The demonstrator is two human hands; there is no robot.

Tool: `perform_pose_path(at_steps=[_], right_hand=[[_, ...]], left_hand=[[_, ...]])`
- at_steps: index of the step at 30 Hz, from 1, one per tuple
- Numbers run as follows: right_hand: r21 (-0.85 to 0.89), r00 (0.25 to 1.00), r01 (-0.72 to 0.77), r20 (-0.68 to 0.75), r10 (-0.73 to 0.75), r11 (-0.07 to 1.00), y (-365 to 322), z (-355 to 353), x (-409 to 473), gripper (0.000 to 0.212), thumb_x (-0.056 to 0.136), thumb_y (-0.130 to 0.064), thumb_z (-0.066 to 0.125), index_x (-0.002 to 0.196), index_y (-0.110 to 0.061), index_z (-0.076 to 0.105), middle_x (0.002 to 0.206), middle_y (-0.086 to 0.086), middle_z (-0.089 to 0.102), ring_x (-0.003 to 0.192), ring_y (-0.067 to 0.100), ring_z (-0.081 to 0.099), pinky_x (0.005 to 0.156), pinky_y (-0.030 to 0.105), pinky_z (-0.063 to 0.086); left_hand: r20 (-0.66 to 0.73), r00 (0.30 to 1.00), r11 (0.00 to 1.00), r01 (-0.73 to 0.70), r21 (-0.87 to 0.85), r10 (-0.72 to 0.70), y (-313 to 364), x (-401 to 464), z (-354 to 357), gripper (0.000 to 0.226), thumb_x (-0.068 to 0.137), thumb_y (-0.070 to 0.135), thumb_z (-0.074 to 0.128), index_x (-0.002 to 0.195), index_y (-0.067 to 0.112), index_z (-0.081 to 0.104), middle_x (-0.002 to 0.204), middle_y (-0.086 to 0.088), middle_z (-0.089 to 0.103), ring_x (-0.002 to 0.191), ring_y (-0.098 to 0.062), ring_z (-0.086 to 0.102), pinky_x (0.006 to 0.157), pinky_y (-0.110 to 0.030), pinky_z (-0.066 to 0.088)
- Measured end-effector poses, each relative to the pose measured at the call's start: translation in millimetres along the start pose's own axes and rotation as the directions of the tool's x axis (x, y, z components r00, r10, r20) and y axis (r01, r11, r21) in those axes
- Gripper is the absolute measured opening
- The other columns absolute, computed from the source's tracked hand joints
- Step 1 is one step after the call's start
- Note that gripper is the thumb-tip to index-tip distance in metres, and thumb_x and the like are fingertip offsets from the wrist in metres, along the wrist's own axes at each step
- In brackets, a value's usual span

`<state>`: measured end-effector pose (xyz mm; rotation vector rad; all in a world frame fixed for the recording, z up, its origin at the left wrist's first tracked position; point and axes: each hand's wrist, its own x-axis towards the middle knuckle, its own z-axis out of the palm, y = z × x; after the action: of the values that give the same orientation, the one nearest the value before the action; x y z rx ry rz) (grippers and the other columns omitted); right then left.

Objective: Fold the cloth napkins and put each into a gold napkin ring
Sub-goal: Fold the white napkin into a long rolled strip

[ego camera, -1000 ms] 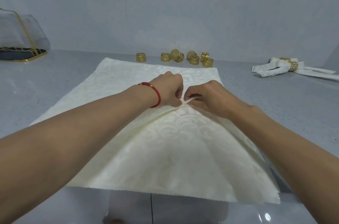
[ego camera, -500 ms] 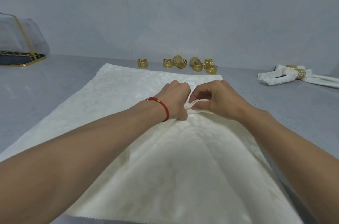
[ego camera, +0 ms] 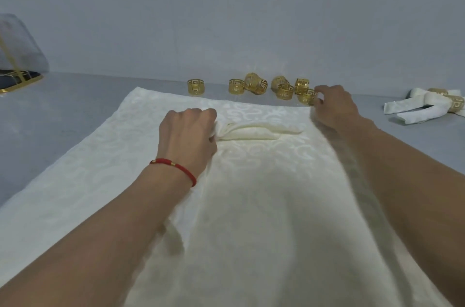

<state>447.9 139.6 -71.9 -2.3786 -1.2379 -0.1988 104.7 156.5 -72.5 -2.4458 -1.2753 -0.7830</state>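
Pinching: left hand (ego camera: 187, 134) grips cream damask cloth napkin's (ego camera: 264, 180) gathered ridge, lying left-right.
Change: right hand (ego camera: 332, 105) released ridge, fingers now curled at gold openwork napkin ring (ego camera: 307, 96).

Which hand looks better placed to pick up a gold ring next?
The right hand: its fingers already touch the nearest gold ring, while the left hand is busy pinching the gathered middle of the napkin.

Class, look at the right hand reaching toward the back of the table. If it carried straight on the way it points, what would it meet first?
The right hand would meet the nearest gold ring first; its fingers already look at or against it, though depth is unclear.
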Motion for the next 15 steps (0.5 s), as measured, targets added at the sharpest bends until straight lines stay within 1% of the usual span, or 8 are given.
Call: perform_pose_path(at_steps=[3,6,8,10,11,13,14,15], right_hand=[[-0.025,0.997,-0.032,0.065,0.034,0.999,-6,13,13,0.032,0.1,-0.02,0.045,0.126,-0.026,0.063,0.129,0.012,0.059,0.123,0.041,0.054,0.104,0.054,0.044],[-0.006,0.995,-0.094,-0.008,0.094,0.996,-9,16,18,0.02,0.099,-0.025,0.055,0.113,-0.019,0.069,0.109,0.012,0.065,0.116,0.039,0.059,0.099,0.05,0.046],[0.03,0.994,-0.102,-0.031,0.103,0.994,-13,10,14,0.018,0.096,-0.029,0.063,0.103,-0.015,0.072,0.096,0.013,0.066,0.107,0.04,0.063,0.097,0.048,0.05],[0.134,0.993,-0.09,-0.062,0.099,0.987,-16,-3,5,0.015,0.091,-0.031,0.068,0.092,-0.017,0.074,0.094,0.013,0.07,0.1,0.038,0.066,0.092,0.044,0.053],[0.205,0.992,-0.079,-0.076,0.096,0.976,-16,-12,-2,0.014,0.089,-0.031,0.07,0.086,-0.018,0.073,0.091,0.011,0.072,0.096,0.034,0.067,0.088,0.039,0.053],[0.362,0.986,-0.056,-0.129,0.11,0.93,-18,-36,-25,0.015,0.087,-0.027,0.072,0.077,-0.016,0.07,0.083,0.007,0.072,0.087,0.023,0.068,0.077,0.028,0.048],[0.487,0.98,-0.064,-0.133,0.146,0.871,-21,-42,-38,0.018,0.085,-0.025,0.072,0.072,-0.013,0.068,0.077,0.007,0.07,0.081,0.018,0.068,0.074,0.026,0.048],[0.626,0.973,-0.082,-0.116,0.197,0.775,-23,-50,-55,0.022,0.083,-0.025,0.072,0.067,-0.01,0.064,0.071,0.006,0.067,0.073,0.014,0.069,0.076,0.029,0.055]], left_hand=[[-0.016,1.0,1.0,-0.012,-0.02,0.012,-2,-2,4,0.019,0.079,0.012,0.062,0.078,0.016,0.044,0.074,-0.002,0.049,0.065,-0.03,0.044,0.06,-0.032,0.023],[-0.027,0.999,0.999,-0.021,-0.048,0.02,-3,-2,5,0.021,0.079,0.01,0.062,0.077,0.016,0.042,0.073,-0.001,0.047,0.066,-0.03,0.043,0.06,-0.032,0.022],[-0.025,0.999,0.997,-0.025,-0.076,0.023,-2,-1,5,0.022,0.079,0.01,0.062,0.077,0.016,0.041,0.073,-0.002,0.045,0.067,-0.03,0.042,0.061,-0.032,0.023],[-0.019,1.0,0.995,-0.02,-0.099,0.019,-4,0,6,0.023,0.079,0.01,0.063,0.077,0.015,0.041,0.073,-0.002,0.045,0.068,-0.03,0.042,0.063,-0.033,0.026],[-0.021,1.0,0.994,-0.017,-0.11,0.015,-5,0,7,0.024,0.079,0.009,0.064,0.076,0.015,0.041,0.073,-0.003,0.045,0.067,-0.03,0.042,0.063,-0.034,0.027],[-0.046,0.999,0.991,-0.025,-0.134,0.019,-6,-1,6,0.027,0.075,0.007,0.066,0.072,0.014,0.039,0.069,-0.003,0.043,0.063,-0.03,0.04,0.062,-0.034,0.028],[-0.064,0.998,0.99,-0.035,-0.138,0.026,-8,-1,7,0.031,0.072,0.004,0.067,0.07,0.014,0.038,0.066,-0.003,0.041,0.06,-0.03,0.038,0.061,-0.034,0.027],[-0.098,0.994,0.988,-0.058,-0.143,0.044,-8,-1,6,0.035,0.069,0.001,0.069,0.068,0.014,0.036,0.064,-0.002,0.039,0.056,-0.029,0.035,0.059,-0.034,0.026]])
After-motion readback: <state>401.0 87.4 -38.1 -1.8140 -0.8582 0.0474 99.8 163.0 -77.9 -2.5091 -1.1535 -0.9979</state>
